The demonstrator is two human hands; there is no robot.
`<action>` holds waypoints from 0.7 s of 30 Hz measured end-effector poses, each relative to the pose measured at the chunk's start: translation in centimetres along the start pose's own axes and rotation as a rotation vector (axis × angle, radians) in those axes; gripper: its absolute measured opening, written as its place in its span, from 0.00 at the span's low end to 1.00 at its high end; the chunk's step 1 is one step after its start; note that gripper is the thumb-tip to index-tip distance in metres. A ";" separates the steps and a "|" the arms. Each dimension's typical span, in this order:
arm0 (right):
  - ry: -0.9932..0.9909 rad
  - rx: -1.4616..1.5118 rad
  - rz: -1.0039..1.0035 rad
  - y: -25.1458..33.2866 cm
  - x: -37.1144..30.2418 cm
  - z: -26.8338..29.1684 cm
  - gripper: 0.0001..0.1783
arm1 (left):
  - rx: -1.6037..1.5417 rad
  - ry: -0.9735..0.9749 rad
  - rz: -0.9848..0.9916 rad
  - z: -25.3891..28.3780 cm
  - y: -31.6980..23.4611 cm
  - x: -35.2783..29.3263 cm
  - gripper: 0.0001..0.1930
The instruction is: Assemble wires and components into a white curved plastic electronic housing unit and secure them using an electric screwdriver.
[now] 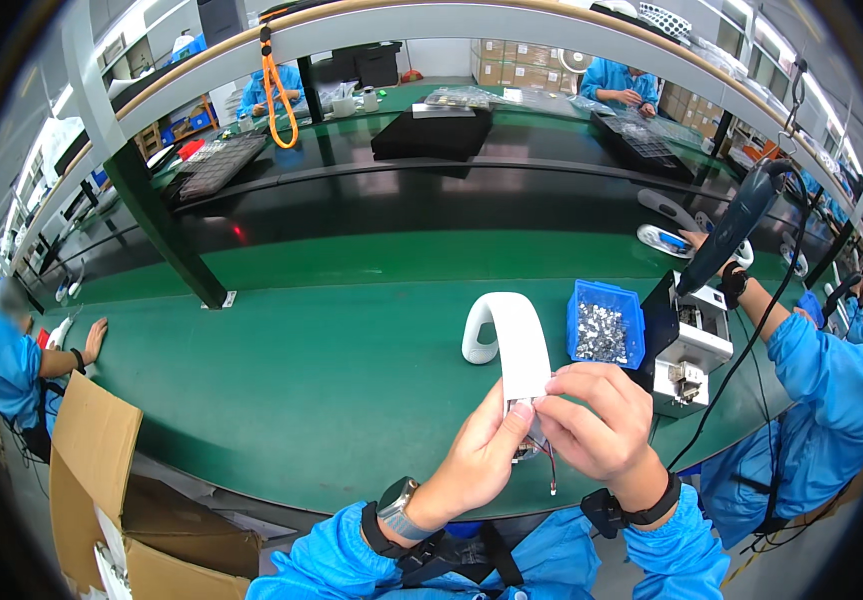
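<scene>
A white curved plastic housing (524, 350), with an oval opening at its far bent end, stands over the green bench in front of me. My left hand (480, 455) is closed around its near end, thumb on top. At the right edge of that same end, my right hand (600, 420) has its fingers pinched together; whatever small piece lies between them is hidden. Thin red and dark wires with a small white connector (553, 489) dangle below the fingers. Part of a round component (526, 452) shows beneath the housing, between my hands.
To the right stands a blue bin (607, 290) of small metal parts, beside a black-and-metal machine (687, 375). A black corded electric screwdriver (732, 230) hangs above it. Co-workers sit on both sides and across the dark conveyor (352, 205). An open cardboard box (92, 430) is at lower left.
</scene>
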State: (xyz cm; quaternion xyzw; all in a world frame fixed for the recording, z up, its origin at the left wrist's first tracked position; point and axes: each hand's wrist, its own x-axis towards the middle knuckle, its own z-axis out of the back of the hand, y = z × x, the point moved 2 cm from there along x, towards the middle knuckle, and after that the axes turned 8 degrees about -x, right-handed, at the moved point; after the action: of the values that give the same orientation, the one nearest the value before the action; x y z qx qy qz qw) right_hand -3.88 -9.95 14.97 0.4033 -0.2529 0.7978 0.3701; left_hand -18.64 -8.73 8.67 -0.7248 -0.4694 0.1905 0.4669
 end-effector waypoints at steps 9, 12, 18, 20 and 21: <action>0.068 -0.052 -0.054 0.6 0.7 0.4 0.14 | -0.009 -0.082 0.082 0.5 -0.5 0.3 0.20; 0.071 -0.065 -0.074 0.9 0.3 0.2 0.14 | 0.068 -0.057 0.085 0.7 -0.2 0.4 0.19; 0.041 -0.083 -0.089 1.1 0.2 0.3 0.14 | 0.091 -0.092 0.030 0.3 0.2 0.3 0.19; 0.047 -0.089 -0.102 1.4 0.4 0.4 0.14 | 0.084 -0.104 -0.006 0.1 0.1 0.3 0.19; 0.059 -0.098 -0.116 1.7 0.5 0.4 0.14 | 0.030 -0.116 -0.005 0.0 0.0 0.2 0.19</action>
State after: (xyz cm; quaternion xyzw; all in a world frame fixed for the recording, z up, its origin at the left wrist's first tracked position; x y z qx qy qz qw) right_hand -5.19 -11.08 15.42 0.3751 -0.2566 0.7731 0.4423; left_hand -18.53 -8.61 8.71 -0.7044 -0.4944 0.2381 0.4502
